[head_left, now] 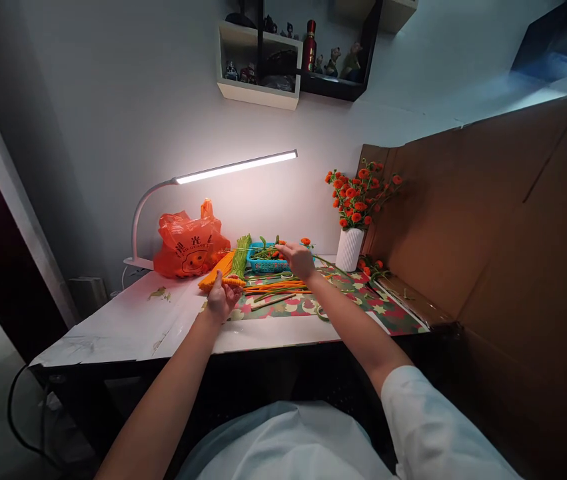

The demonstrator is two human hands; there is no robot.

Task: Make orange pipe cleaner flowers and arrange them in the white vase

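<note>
My left hand is closed around a short, ridged orange piece that looks like pipe cleaner, held above the table's front. My right hand is raised to the right of it, thumb and fingers pinched together. A thin pale strand, perhaps wire, runs left from those fingertips; its far end is hard to make out. Beyond my left hand lie a bundle of orange pipe cleaners and a bundle of green pipe cleaners. Loose orange pipe cleaners are spread between the hands.
A blue basket holds green stems and orange flowers. A white ribbed vase of orange flowers stands right. An orange plastic bag sits left, under a lit lamp. Cardboard walls the right side.
</note>
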